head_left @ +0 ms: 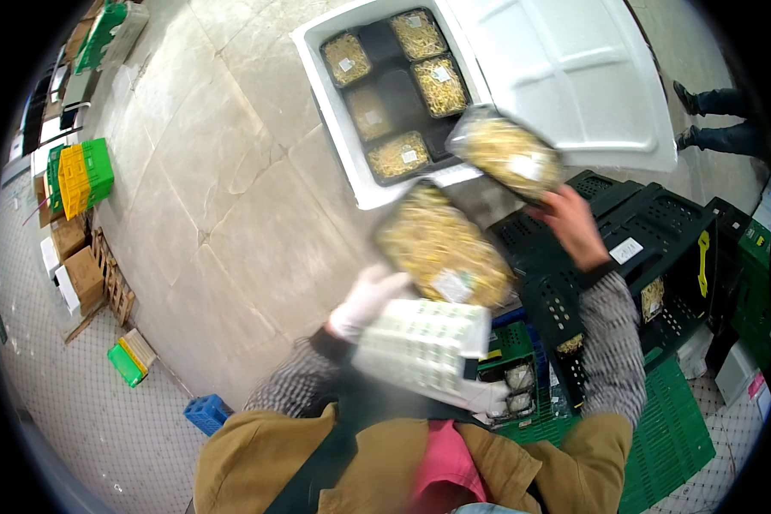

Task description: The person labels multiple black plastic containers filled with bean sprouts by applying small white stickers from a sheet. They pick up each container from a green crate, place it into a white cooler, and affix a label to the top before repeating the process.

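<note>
My left hand (pixel 370 300), in a white glove, grips the near-left edge of a film-wrapped tray of bean sprouts (pixel 441 240) bearing a white label. A sheet of small green-and-white labels (pixel 424 343) lies just below that hand; what holds it is unclear. My bare right hand (pixel 571 224) is closed on the near end of a second film-wrapped tray (pixel 510 154), tilted beside the foam box. In the white foam box (pixel 338 163), several similar trays (pixel 400 156) lie on black trays or a dark layer. Motion blurs both held trays.
The foam box's white lid (pixel 565 77) lies to its right. Black perforated crates (pixel 608 248) stand at my right, above a green pallet (pixel 668 437). A green crate (pixel 512 343) holds small packs. A person's legs (pixel 720 120) show far right. Yellow and green crates (pixel 75 180) stand left.
</note>
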`<state>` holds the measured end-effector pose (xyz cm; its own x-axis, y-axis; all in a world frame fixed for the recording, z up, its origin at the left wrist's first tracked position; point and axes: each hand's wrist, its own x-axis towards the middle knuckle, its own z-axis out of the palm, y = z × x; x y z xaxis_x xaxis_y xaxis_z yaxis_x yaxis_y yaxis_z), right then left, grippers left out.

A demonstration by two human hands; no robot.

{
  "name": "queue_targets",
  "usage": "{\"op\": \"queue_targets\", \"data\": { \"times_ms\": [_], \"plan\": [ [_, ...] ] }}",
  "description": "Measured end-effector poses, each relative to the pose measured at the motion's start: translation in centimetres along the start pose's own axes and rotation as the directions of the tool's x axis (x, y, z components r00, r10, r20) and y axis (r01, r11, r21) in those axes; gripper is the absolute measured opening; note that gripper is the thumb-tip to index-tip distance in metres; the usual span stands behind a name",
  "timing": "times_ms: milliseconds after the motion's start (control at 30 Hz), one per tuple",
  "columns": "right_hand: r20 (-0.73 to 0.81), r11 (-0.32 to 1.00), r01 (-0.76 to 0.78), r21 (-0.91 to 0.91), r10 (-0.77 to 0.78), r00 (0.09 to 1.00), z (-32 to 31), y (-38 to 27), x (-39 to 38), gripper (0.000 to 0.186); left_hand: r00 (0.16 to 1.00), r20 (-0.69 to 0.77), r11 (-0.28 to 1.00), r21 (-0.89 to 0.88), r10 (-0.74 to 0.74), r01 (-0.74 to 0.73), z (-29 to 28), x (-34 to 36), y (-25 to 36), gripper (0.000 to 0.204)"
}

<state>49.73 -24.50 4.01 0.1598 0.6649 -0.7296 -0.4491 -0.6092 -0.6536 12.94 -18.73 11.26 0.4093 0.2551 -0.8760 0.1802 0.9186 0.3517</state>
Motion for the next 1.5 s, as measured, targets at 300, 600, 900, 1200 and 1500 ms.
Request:
{"op": "queue_targets", "data": {
  "times_ms": [300, 600, 900, 1200, 1500],
  "plan": [
    [-0.009, 0.878, -0.127, 0.462, 0.148, 0.989, 24.2, 18.1, 32.2, 0.028, 0.924, -0.336, 0.918, -0.276, 0.184, -0.284, -18.4, 3.8, 1.4, 0.023],
    [0.722, 0.935, -0.246, -0.255, 0.353, 0.595, 20.2, 10.2, 23.5, 0.078, 0.972, -0.234, 0.958, -0.270, 0.028, -0.092, -15.2, 12.6, 2.2, 0.019],
    [0.620, 0.095, 0.650, -0.754, -0.220, 0.753, 16.7, 6.8, 26.9, 0.086, 0.977, 0.102, 0.982, -0.005, -0.188, 0.189, -13.4, 11.9, 2.2, 0.027],
    [0.643, -0.051, 0.641, -0.766, -0.043, 0.765, 16.7, 19.6, 27.4, 0.045, 0.986, 0.058, 0.977, 0.159, -0.154, 0.143, -11.3, 10.4, 3.8, 0.024],
    [-0.091, 0.561, 0.598, -0.573, -0.768, 0.634, 12.9, 6.1, -0.4, 0.028, 0.983, 0.171, 0.847, 0.530, -0.060, -0.040, -2.5, 9.3, -2.1, 0.027]
  ]
}}
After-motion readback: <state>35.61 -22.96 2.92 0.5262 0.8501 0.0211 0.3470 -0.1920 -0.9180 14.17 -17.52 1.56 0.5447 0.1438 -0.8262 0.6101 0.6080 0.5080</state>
